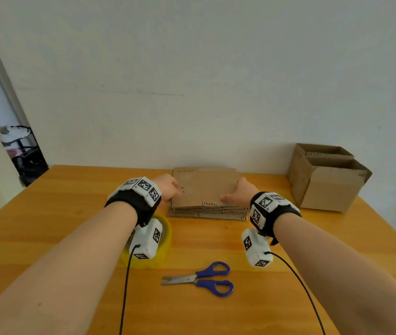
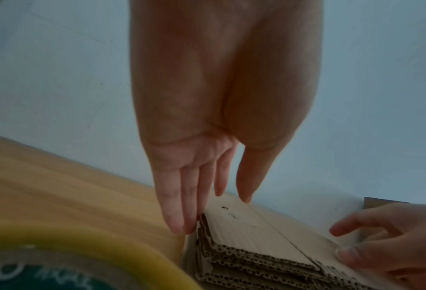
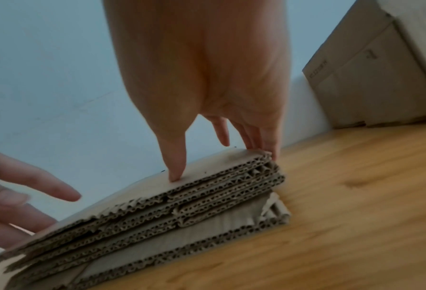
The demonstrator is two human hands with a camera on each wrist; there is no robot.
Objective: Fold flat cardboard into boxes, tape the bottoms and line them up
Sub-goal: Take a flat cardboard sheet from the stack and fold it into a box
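Between your two hands lies the stack of flat cardboard (image 1: 206, 199), and the top sheet (image 1: 204, 187) is the one you are after. Your left hand (image 1: 168, 187) is at the left short edge of the stack. Its fingers (image 2: 179, 206) are straight and relaxed, tips down at that edge, and the thumb tip sits near the top sheet; they are not curled round anything. Your right hand (image 1: 240, 192) is at the right short edge. Its thumb (image 3: 176, 157) presses down on top, and the other fingertips (image 3: 261, 141) reach over the far right corner. I cannot tell if they have got under the sheet yet, so this looks more like a light touch than a real hold.

Both hands are about the same way from the sheet, one at each end. The sheet's long side runs left to right, from one hand to the other. I think the next step is to lift just the top sheet, so your fingertips need to slip under that one layer only.

The cardboard is brown and wavy along its cut edges, with several sheets piled a bit unevenly.

Just behind your left wrist is the yellow tape roll (image 1: 165, 228). Behind both hands, nearer to you, lie the blue scissors (image 1: 201, 279). Off past your right hand, by the wall, stand two folded boxes (image 1: 325, 180), one touching the other.
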